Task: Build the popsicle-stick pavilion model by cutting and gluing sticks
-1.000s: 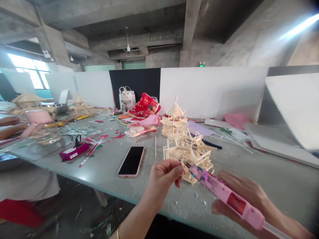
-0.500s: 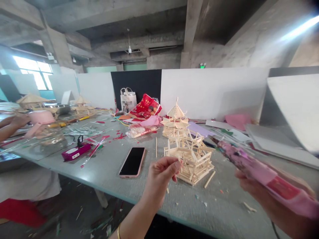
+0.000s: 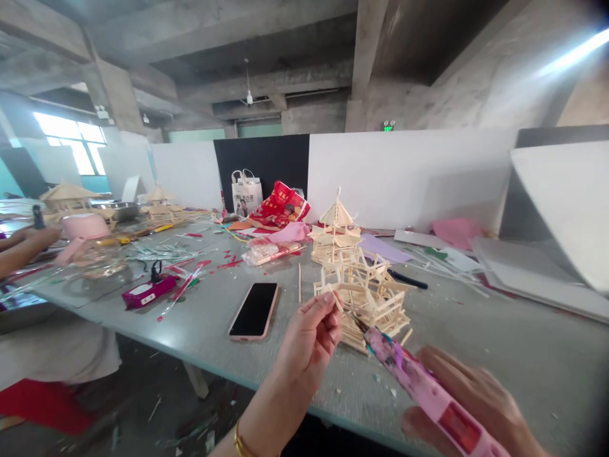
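A long grey tabletop [image 3: 499, 343], its surface scuffed and dotted with scraps, runs across a room under raw concrete beams [image 3: 204, 19]. White upright partition boards [image 3: 409, 178] and a matte black panel [image 3: 261, 155] stand along its far side; a bright window [image 3: 71, 136] shows at the far left. From here I can see a co-worker's bare hands [image 3: 40, 238] beside a clear jug with a pink lid [image 3: 85, 228].

As for writing, dark characters are printed on a white carrier bag with looped handles [image 3: 247, 193], and yellow ones on a crumpled glossy red bag [image 3: 280, 206]; both are probably Chinese, but too small for me to read surely. A lit green sign [image 3: 388, 127] hangs on the back wall.

On the near part of the table sits an openwork model of pale wooden sticks [image 3: 361, 292], with a pointed-roof wooden tower [image 3: 336, 228] just behind it. The person's left hand [image 3: 309, 330] pinches a short pale wooden stick [image 3: 338, 301] between thumb and fingertips, in front of the model. The right hand [image 3: 476, 393], blurred, grasps a pink plastic glue gun with a smeared front [image 3: 423, 387], its metal nozzle near the stick. A black-screened phone in a pink case [image 3: 254, 311] lies left of the model.
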A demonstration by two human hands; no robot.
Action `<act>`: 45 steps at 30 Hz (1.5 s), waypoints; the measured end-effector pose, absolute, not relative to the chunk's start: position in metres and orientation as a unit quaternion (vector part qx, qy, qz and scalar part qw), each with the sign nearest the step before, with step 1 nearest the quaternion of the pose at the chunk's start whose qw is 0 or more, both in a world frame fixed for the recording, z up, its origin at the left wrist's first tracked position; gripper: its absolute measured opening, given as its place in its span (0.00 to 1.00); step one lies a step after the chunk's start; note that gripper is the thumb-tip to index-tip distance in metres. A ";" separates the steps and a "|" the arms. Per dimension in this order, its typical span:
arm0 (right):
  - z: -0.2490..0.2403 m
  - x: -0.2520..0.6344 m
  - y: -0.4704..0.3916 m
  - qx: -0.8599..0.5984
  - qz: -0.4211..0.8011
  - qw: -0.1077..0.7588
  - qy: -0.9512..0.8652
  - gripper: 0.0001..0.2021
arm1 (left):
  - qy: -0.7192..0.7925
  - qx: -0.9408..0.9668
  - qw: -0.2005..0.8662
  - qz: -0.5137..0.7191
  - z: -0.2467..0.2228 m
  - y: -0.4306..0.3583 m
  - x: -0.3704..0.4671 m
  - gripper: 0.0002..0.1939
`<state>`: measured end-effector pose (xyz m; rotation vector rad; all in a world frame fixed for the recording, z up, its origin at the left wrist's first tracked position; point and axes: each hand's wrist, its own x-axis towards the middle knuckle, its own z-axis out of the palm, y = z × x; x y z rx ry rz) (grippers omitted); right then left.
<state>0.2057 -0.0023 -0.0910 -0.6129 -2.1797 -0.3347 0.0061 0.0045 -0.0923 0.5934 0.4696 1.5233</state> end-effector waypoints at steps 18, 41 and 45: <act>-0.106 0.209 0.009 -0.195 -0.165 0.424 -0.869 0.11 | 0.206 0.174 0.693 0.668 -0.088 -0.001 0.022 0.05; -0.098 0.211 0.003 -0.199 -0.148 0.415 -0.875 0.08 | 0.186 0.137 0.704 0.671 -0.088 -0.003 0.025 0.03; -0.093 0.212 0.003 -0.185 -0.152 0.423 -0.874 0.10 | 0.206 0.145 0.703 0.665 -0.086 -0.003 0.027 0.04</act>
